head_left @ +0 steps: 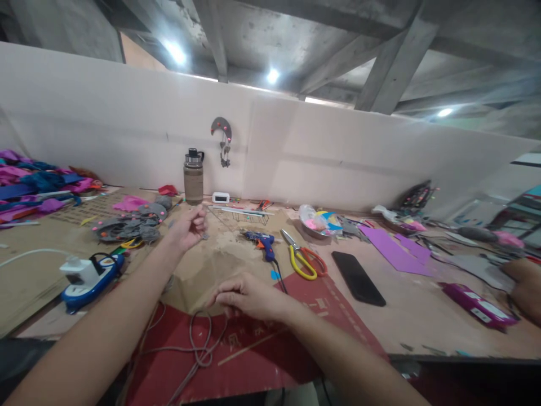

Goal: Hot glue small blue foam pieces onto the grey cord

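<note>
A thin grey cord (202, 356) lies in loose loops on the red printed cardboard (270, 358) at the front of the table. My right hand (247, 296) is above the cardboard's back edge, thumb and fingers pinched together where the cord runs up to them. Farther forward and to the left, my left hand (190, 228) is raised with its fingers curled closed; whatever is in them is too small to make out. Beyond my right hand lie a blue glue gun (265, 245) and scissors (303, 256) with yellow and red handles.
A blue power strip (91, 286) and grey felt pieces (131, 225) lie left. A water bottle (193, 177) stands by the white partition (296, 146). Right are a black phone (358, 277), purple sheets (395, 251), a magenta case (479, 305) and another person's hand (526, 287).
</note>
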The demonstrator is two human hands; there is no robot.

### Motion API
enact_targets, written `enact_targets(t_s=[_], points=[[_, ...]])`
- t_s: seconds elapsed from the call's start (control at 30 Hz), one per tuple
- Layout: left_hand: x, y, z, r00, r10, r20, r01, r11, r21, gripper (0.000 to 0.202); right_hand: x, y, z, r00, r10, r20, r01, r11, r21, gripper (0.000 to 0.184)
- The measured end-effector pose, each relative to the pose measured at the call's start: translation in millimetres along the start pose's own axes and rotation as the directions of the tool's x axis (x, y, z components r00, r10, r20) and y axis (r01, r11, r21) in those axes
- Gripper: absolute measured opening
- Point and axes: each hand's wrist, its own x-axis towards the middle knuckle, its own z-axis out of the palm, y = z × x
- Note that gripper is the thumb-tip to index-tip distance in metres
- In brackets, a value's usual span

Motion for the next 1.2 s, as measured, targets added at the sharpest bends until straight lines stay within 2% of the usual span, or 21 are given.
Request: enact_targets(t_s=[0.1, 0.17, 0.27, 0.3, 0.37, 0.4, 0.47, 0.5, 0.53, 0.57, 0.6, 0.63, 0.73, 0.8, 0.87, 0.97, 1.07, 1.13, 1.2], points=[[6.7, 14.6, -9.7, 0.987, 0.109, -0.116, -0.115, 0.992, -0.047, 0.017, -2.1, -5.3, 3.6, 0.999, -0.038, 0.035, 0.043, 0.990, -0.134, 0.029], [8.8, 19.3, -14.0, 0.975, 0.166, -0.146, -0.174, 0.984, -0.045, 0.016, -2.9, -9.8, 5.5, 0.997, -0.056, 0.054, 0.067, 0.971, -0.228, 0.028], [7.3, 18.7, -15.4, 0.980, 0.180, -0.086, -0.178, 0.984, 0.027, 0.008, -4.7, -17.3, 6.6, 0.986, -0.148, 0.073, 0.165, 0.908, -0.385, 0.025], [5.5, 17.0, -14.1, 0.986, 0.163, -0.043, -0.160, 0.984, 0.074, 0.004, -5.3, -19.8, 5.6, 0.982, -0.187, 0.038, 0.184, 0.881, -0.435, 0.025], [0.0, 11.7, -8.8, 0.993, 0.099, 0.058, -0.109, 0.974, 0.200, 0.008, -6.3, -24.3, -0.2, 0.955, -0.254, -0.151, 0.138, 0.835, -0.532, 0.027], [-3.3, 8.3, -5.0, 0.992, 0.051, 0.113, -0.080, 0.959, 0.272, 0.012, -6.5, -26.2, -5.2, 0.912, -0.288, -0.292, 0.078, 0.821, -0.565, 0.029], [-10.6, 1.0, 4.0, 0.975, -0.081, 0.206, -0.005, 0.922, 0.388, 0.015, -5.8, -29.2, -18.2, 0.749, -0.370, -0.550, -0.027, 0.812, -0.583, 0.028], [-14.2, -2.8, 8.5, 0.963, -0.129, 0.236, 0.013, 0.899, 0.438, 0.015, -4.6, -30.3, -25.2, 0.663, -0.410, -0.626, -0.044, 0.814, -0.579, 0.025], [-17.5, -6.4, 12.7, 0.951, -0.146, 0.274, -0.004, 0.877, 0.480, 0.016, -2.6, -30.9, -31.7, 0.607, -0.439, -0.663, -0.035, 0.818, -0.574, 0.024], [-20.5, -9.6, 16.4, 0.935, -0.160, 0.316, -0.024, 0.861, 0.508, 0.015, 0.3, -31.0, -37.3, 0.584, -0.457, -0.671, -0.011, 0.822, -0.569, 0.028], [-23.1, -12.3, 19.5, 0.919, -0.177, 0.353, -0.037, 0.852, 0.522, 0.015, 4.0, -30.4, -41.5, 0.589, -0.464, -0.661, 0.019, 0.826, -0.563, 0.034], [-25.3, -14.4, 21.8, 0.904, -0.201, 0.377, -0.034, 0.846, 0.532, 0.015, 8.4, -29.2, -44.3, 0.615, -0.461, -0.640, 0.048, 0.832, -0.553, 0.041], [-29.3, -16.7, 24.9, 0.878, -0.290, 0.380, 0.025, 0.822, 0.568, 0.017, 23.7, -21.8, -45.2, 0.740, -0.362, -0.566, 0.094, 0.890, -0.446, 0.050], [-29.8, -15.4, 25.1, 0.889, -0.304, 0.342, 0.034, 0.788, 0.614, 0.020, 31.7, -14.9, -43.4, 0.821, -0.230, -0.522, 0.064, 0.946, -0.317, 0.038], [-29.3, -13.1, 25.4, 0.926, -0.245, 0.287, -0.019, 0.730, 0.683, 0.024, 35.5, -8.3, -43.4, 0.852, -0.131, -0.507, 0.011, 0.972, -0.234, 0.023], [-28.4, -9.7, 27.5, 0.971, -0.068, 0.227, -0.158, 0.531, 0.832, 0.027, 33.2, -0.4, -49.7, 0.821, -0.092, -0.563, 0.001, 0.987, -0.160, 0.024], [-28.5, -7.5, 31.0, 0.970, 0.070, 0.234, -0.244, 0.303, 0.921, 0.027, 26.0, 6.1, -61.5, 0.767, -0.008, -0.641, 0.003, 1.000, -0.008, 0.026], [-27.9, -7.4, 31.6, 0.963, 0.136, 0.231, -0.257, 0.220, 0.941, 0.027, 21.1, 10.4, -69.8, 0.726, 0.047, -0.686, 0.000, 0.998, 0.069, 0.029], [-25.5, -8.8, 29.1, 0.960, 0.188, 0.209, -0.245, 0.198, 0.949, 0.025, 17.2, 13.9, -76.3, 0.698, 0.065, -0.713, 0.026, 0.993, 0.116, 0.031]])
